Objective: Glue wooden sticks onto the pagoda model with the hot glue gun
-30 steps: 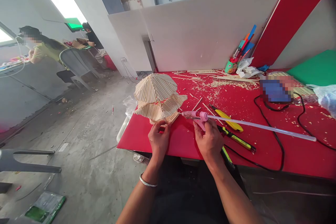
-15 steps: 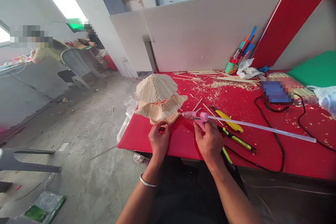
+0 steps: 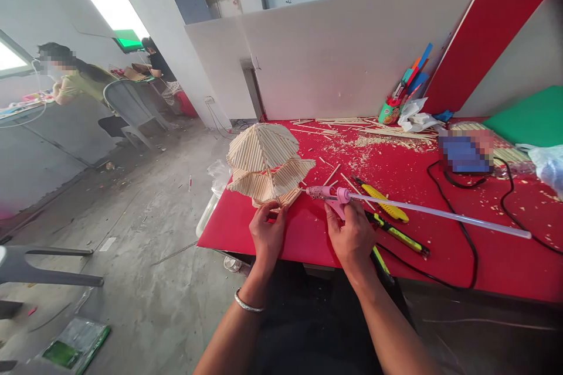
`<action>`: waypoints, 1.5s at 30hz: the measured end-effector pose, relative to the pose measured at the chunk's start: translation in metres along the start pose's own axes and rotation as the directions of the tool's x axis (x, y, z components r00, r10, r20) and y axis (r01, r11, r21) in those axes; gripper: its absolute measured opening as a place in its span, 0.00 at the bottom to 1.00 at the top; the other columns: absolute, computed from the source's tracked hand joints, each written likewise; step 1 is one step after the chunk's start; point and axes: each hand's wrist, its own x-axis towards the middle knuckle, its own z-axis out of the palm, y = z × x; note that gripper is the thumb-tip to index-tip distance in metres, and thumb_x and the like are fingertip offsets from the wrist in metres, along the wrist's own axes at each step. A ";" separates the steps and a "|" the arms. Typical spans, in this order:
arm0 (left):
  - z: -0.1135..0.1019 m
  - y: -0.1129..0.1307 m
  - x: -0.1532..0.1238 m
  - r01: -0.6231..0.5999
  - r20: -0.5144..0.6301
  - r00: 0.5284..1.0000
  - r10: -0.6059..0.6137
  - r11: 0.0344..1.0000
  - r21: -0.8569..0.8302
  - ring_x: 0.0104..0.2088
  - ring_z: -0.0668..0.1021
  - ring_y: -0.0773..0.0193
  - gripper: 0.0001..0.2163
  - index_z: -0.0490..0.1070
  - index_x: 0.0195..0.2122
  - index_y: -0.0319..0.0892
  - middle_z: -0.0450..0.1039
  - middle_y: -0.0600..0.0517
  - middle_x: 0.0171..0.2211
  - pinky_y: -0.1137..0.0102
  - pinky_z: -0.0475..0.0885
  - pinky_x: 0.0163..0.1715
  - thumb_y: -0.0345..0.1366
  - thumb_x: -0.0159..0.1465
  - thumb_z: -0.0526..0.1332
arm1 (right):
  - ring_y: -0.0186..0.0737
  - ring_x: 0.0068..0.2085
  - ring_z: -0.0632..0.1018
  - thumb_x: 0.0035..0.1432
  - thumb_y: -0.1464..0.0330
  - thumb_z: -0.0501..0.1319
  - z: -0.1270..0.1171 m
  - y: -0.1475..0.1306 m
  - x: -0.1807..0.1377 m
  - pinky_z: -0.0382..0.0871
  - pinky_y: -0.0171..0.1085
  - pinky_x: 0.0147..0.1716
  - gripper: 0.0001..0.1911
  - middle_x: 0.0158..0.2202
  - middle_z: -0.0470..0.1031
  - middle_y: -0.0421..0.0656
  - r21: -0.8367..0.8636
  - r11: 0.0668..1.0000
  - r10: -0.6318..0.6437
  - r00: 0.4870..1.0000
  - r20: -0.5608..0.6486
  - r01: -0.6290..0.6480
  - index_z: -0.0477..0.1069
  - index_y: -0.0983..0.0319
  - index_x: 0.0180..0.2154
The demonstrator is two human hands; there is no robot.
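Note:
A small two-tiered pagoda model (image 3: 264, 149) made of pale wooden sticks stands at the left end of the red table. At its near lower edge, the fingers and thumb of my left hand (image 3: 267, 231) are closed on the model's base. My right hand (image 3: 350, 235) is wrapped around the handle of a pink hot glue gun (image 3: 323, 192). The gun's nozzle points left and lies close to the model's right lower edge; whether it touches cannot be made out. A long clear glue stick (image 3: 440, 214) sticks out of the gun's back, to the right.
On the red table (image 3: 237, 234) lie a yellow utility knife (image 3: 382, 202), a black-and-yellow cutter (image 3: 402, 234), a black cord (image 3: 472, 258) and loose sticks (image 3: 396, 132) among shavings. A green pen holder (image 3: 389, 111) stands at the back. Two people sit at the far left.
Almost nothing differs. Both hands, the glue gun and the model keep their places; the whole view has shifted very slightly.

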 end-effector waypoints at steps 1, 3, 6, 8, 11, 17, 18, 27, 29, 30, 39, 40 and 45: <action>0.000 0.000 0.000 0.000 0.001 1.000 0.000 1.000 0.002 0.26 0.79 0.65 0.07 0.76 0.31 0.43 0.79 0.52 0.29 0.73 0.73 0.26 0.40 0.55 0.66 | 0.44 0.41 0.79 0.63 0.56 0.56 0.000 0.000 0.000 0.68 0.36 0.37 0.18 0.41 0.78 0.51 -0.002 1.000 -0.002 1.000 -0.002 0.002 0.71 0.64 0.44; 0.000 0.000 0.000 0.003 0.003 1.000 -0.003 1.000 0.006 0.26 0.79 0.65 0.07 0.77 0.31 0.43 0.79 0.52 0.30 0.72 0.73 0.26 0.40 0.56 0.66 | 0.43 0.41 0.79 0.63 0.56 0.56 0.000 0.000 0.000 0.68 0.36 0.37 0.18 0.42 0.78 0.51 -0.004 1.000 -0.009 1.000 -0.009 0.009 0.71 0.64 0.43; 0.000 -0.001 0.000 0.005 0.004 1.000 -0.005 1.000 0.005 0.26 0.78 0.65 0.06 0.76 0.31 0.43 0.79 0.52 0.30 0.72 0.73 0.27 0.40 0.56 0.66 | 0.44 0.41 0.79 0.63 0.56 0.57 0.000 0.000 0.000 0.68 0.36 0.38 0.18 0.42 0.78 0.51 -0.006 1.000 -0.011 1.000 -0.016 0.011 0.71 0.64 0.43; 0.000 -0.001 0.000 0.004 0.002 1.000 -0.004 1.000 -0.001 0.26 0.78 0.65 0.06 0.76 0.31 0.44 0.79 0.52 0.30 0.72 0.73 0.26 0.39 0.56 0.66 | 0.44 0.41 0.79 0.63 0.56 0.57 0.000 0.000 0.000 0.69 0.36 0.37 0.18 0.42 0.78 0.52 -0.006 1.000 -0.007 1.000 -0.018 0.007 0.71 0.64 0.43; 0.000 -0.001 0.000 0.003 0.001 1.000 -0.003 1.000 0.000 0.26 0.79 0.65 0.06 0.77 0.31 0.44 0.78 0.52 0.29 0.72 0.73 0.26 0.40 0.56 0.66 | 0.44 0.41 0.79 0.63 0.56 0.56 0.000 0.000 -0.001 0.69 0.37 0.37 0.19 0.43 0.78 0.52 0.001 1.000 -0.004 1.000 -0.013 0.004 0.71 0.64 0.45; 0.000 -0.002 0.000 -0.002 0.001 1.000 0.002 1.000 0.001 0.26 0.78 0.65 0.06 0.76 0.32 0.44 0.78 0.53 0.29 0.73 0.73 0.26 0.39 0.56 0.66 | 0.44 0.41 0.79 0.63 0.56 0.56 0.000 0.000 0.000 0.69 0.37 0.37 0.18 0.43 0.78 0.52 0.009 1.000 -0.015 1.000 -0.025 0.015 0.71 0.64 0.44; 0.000 -0.002 0.000 -0.001 0.002 1.000 0.001 1.000 0.001 0.26 0.78 0.65 0.06 0.76 0.31 0.44 0.78 0.53 0.29 0.73 0.72 0.26 0.39 0.56 0.66 | 0.44 0.41 0.79 0.63 0.56 0.56 0.000 0.000 0.000 0.69 0.37 0.37 0.18 0.43 0.78 0.52 0.007 1.000 -0.016 1.000 -0.026 0.016 0.71 0.64 0.44; 0.000 -0.001 0.000 0.001 0.006 1.000 -0.001 1.000 0.011 0.26 0.79 0.65 0.06 0.77 0.32 0.43 0.78 0.52 0.29 0.72 0.73 0.27 0.39 0.56 0.66 | 0.45 0.42 0.80 0.62 0.57 0.58 -0.001 -0.001 0.001 0.70 0.36 0.37 0.18 0.42 0.79 0.51 -0.008 1.000 -0.026 0.999 -0.034 0.025 0.71 0.65 0.43; -0.001 0.000 0.000 0.000 0.006 1.000 0.000 1.000 0.010 0.26 0.79 0.65 0.06 0.77 0.32 0.43 0.78 0.52 0.29 0.72 0.73 0.27 0.39 0.56 0.66 | 0.45 0.42 0.79 0.62 0.56 0.58 -0.001 -0.001 0.001 0.70 0.36 0.38 0.18 0.42 0.79 0.51 -0.007 1.000 -0.025 0.999 -0.033 0.025 0.71 0.65 0.43; -0.001 0.000 0.000 0.002 0.006 1.000 -0.002 1.000 0.009 0.26 0.79 0.65 0.06 0.77 0.32 0.43 0.78 0.52 0.29 0.72 0.73 0.27 0.39 0.56 0.66 | 0.45 0.42 0.79 0.62 0.57 0.58 -0.001 -0.001 0.001 0.69 0.36 0.38 0.18 0.43 0.79 0.51 -0.006 1.000 -0.024 0.999 -0.032 0.023 0.71 0.65 0.44; -0.001 0.001 0.000 0.022 0.004 1.000 -0.022 1.000 -0.005 0.27 0.79 0.65 0.07 0.77 0.32 0.43 0.78 0.52 0.29 0.73 0.73 0.27 0.40 0.55 0.66 | 0.43 0.41 0.80 0.62 0.58 0.59 0.000 0.000 0.000 0.69 0.35 0.38 0.17 0.43 0.79 0.51 -0.003 0.999 -0.045 0.997 -0.061 0.045 0.71 0.65 0.43; -0.001 0.001 0.000 0.028 0.004 1.000 -0.028 1.000 -0.004 0.27 0.79 0.64 0.07 0.77 0.32 0.42 0.78 0.52 0.29 0.72 0.73 0.27 0.40 0.55 0.66 | 0.43 0.41 0.80 0.61 0.58 0.60 -0.001 0.000 0.000 0.69 0.35 0.38 0.16 0.43 0.78 0.51 0.005 0.999 -0.049 0.997 -0.064 0.049 0.72 0.65 0.43; -0.007 0.002 -0.005 0.027 0.026 0.999 -0.027 1.000 0.001 0.30 0.79 0.64 0.10 0.78 0.34 0.42 0.79 0.49 0.33 0.72 0.74 0.28 0.43 0.57 0.65 | 0.43 0.39 0.80 0.60 0.58 0.61 -0.002 0.000 0.000 0.70 0.35 0.37 0.17 0.42 0.79 0.51 0.019 0.999 -0.034 0.995 -0.089 0.036 0.72 0.65 0.44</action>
